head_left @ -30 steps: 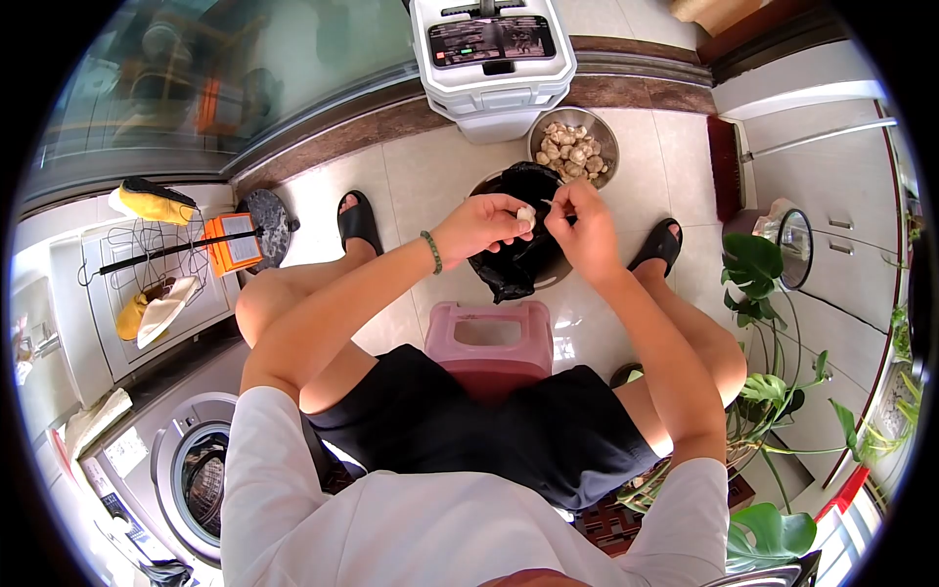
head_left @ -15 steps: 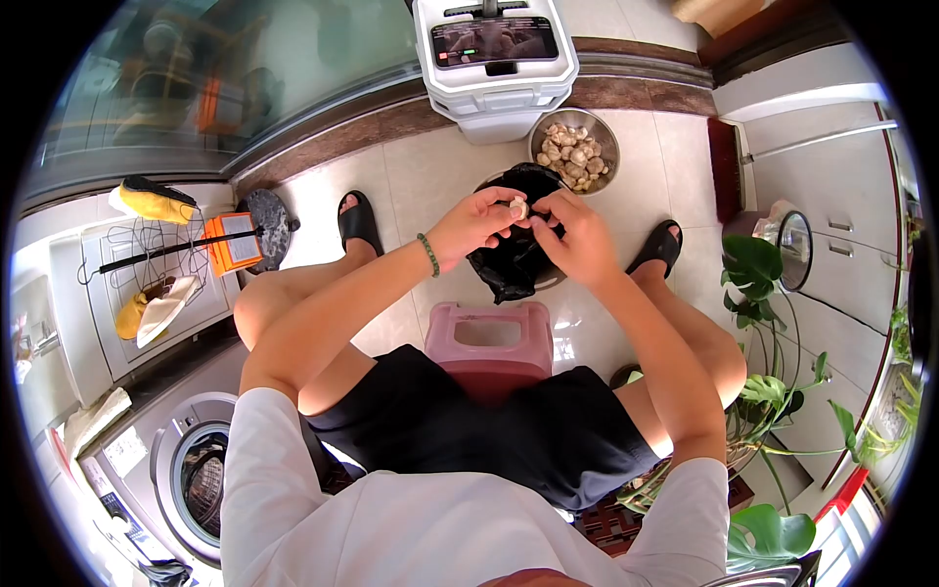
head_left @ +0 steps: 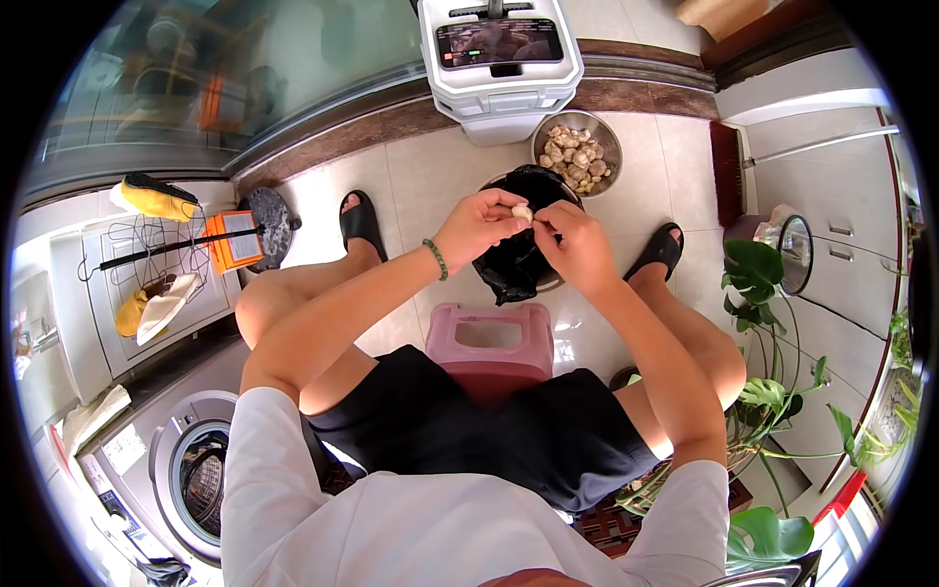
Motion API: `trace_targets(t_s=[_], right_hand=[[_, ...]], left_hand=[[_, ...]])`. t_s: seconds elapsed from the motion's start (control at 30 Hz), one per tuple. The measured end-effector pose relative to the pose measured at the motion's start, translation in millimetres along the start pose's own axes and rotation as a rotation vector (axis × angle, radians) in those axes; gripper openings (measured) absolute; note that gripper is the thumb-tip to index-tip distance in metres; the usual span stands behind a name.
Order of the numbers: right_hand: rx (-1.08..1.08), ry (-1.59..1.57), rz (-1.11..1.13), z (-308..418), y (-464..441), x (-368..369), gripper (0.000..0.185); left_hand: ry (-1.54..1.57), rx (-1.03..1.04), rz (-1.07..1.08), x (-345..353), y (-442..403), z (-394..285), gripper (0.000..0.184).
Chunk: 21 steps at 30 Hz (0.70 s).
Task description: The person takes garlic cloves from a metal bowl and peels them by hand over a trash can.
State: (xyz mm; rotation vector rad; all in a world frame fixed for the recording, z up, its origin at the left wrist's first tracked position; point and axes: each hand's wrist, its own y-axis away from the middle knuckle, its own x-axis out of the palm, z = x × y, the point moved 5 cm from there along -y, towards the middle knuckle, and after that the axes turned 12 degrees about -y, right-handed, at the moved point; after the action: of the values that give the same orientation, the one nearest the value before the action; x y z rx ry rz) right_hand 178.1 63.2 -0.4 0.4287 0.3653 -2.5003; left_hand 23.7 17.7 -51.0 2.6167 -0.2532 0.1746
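Observation:
Between the thumb and fingers of my left hand is a small pale garlic clove. The fingers of my right hand are pinched together at the clove's right edge; any bit of skin between them is too small to see. Both hands are over a bin lined with a black plastic bag, whose inside is dark. Just beyond it, a round metal bowl holds several garlic bulbs and cloves.
A light grey plastic box with a phone on its lid stands behind the bin. Near my knees is a pink plastic stool. Potted plants and cabinets line the right; a washing machine is at lower left.
Both hands stay over the bin, with the clove turned slightly and showing more of its pale side. My right fingertips have curled closer together beside it. The view has shifted slightly.

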Motion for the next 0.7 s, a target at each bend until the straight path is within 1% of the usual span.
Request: trace_targets(t_s=[0.07, 0.13, 0.27, 0.33, 0.43, 0.57, 0.63, 0.7], right_hand=[[0.007, -0.016, -0.008, 0.2, 1.4, -0.2, 0.008], [-0.064, 0.122, 0.001, 4.6, 3.3, 0.0, 0.010], [-0.073, 0.135, -0.025, 10.8, 1.1, -3.2, 0.011], [-0.045, 0.117, -0.063, 7.2, -0.6, -6.2, 0.011], [-0.005, 0.110, -0.095, -0.9, -2.6, -10.0, 0.010], [0.015, 0.097, -0.088, -8.5, -3.5, -15.6, 0.009], [0.085, 0.077, -0.125, -13.9, -4.2, -19.0, 0.009], [0.119, 0.110, -0.094, -18.8, -3.4, -18.8, 0.008]], left_hand=[[0.019, 0.000, 0.014, 0.9, -0.3, 0.2, 0.034], [0.014, -0.030, 0.039, 3.7, 0.4, 1.2, 0.032], [0.036, -0.085, 0.065, 7.0, 1.7, 3.2, 0.034], [0.016, -0.053, 0.101, 7.7, 1.7, 3.2, 0.037], [-0.017, -0.066, 0.136, 8.3, 2.2, 1.5, 0.040], [-0.088, -0.060, 0.159, 10.1, 3.8, 2.1, 0.039], [-0.091, -0.066, 0.211, 11.8, 4.0, 5.7, 0.038], [-0.084, -0.057, 0.192, 9.9, 3.8, 6.3, 0.037]])
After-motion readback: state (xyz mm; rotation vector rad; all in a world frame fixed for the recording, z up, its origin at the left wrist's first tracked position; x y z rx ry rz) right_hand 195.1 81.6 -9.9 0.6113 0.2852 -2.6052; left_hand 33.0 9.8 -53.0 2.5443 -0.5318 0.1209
